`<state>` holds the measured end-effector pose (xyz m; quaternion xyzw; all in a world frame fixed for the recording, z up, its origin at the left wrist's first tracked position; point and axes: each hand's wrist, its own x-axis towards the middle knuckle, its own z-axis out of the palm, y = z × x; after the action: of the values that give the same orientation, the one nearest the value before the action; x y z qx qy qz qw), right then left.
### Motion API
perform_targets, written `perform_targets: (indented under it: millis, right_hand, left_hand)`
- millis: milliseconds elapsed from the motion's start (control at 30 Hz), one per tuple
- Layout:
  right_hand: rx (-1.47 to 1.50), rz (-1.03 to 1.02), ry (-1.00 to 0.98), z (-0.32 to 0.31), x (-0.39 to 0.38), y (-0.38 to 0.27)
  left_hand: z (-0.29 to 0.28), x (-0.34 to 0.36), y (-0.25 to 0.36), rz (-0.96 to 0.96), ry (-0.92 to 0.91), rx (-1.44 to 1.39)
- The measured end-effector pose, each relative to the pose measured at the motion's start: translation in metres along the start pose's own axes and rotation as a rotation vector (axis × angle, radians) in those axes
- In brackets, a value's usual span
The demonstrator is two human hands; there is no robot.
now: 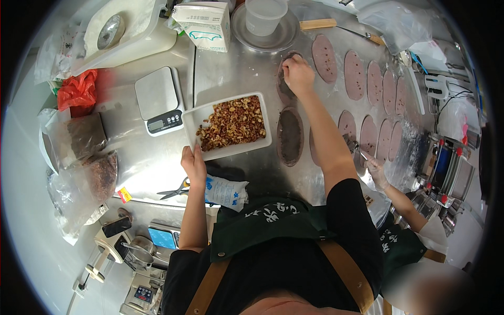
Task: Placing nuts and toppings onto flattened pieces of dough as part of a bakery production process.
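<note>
My left hand (193, 164) grips the lower left corner of a white tray (265, 118) heaped with chopped brown nut pieces (231, 123). My right hand (297, 75) reaches up to an oval pinkish piece topped with dark spread (284, 92), fingers closed at its surface; what they hold is hidden. A second oval with dark spread (290, 136) lies below it, beside the tray. To the right are several pink ovals in two rows, some dotted with small bits (324, 58), one partly behind my forearm.
A co-worker's hand (374, 167) works with a metal utensil over the lower row. A scale (157, 100) sits left of the tray, near a red bag (76, 92). A carton (202, 29), plastic container (265, 16) and knife (352, 31) are at the back; scissors (173, 191) lie near the front edge.
</note>
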<state>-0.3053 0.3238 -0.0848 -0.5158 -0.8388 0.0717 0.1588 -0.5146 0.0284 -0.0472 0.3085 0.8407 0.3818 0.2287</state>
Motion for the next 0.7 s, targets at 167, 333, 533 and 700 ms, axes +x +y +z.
perform_targets:
  millis: [167,333,533,700]
  right_hand:
    - [0.017,0.081,0.004,-0.005,-0.005,0.013]
    - [0.209,0.020,0.195,-0.020,-0.007,0.002]
    - [0.508,-0.220,-0.090,-0.055,-0.055,-0.085]
    - [0.052,-0.435,-0.398,-0.029,-0.070,-0.123]
  left_hand:
    - [-0.001,0.000,0.001,-0.013,-0.006,0.012]
    - [0.000,0.002,0.006,-0.026,-0.009,-0.021]
    - [0.004,-0.003,0.004,-0.007,-0.012,0.001]
    - [0.011,-0.006,0.004,0.027,-0.027,0.006]
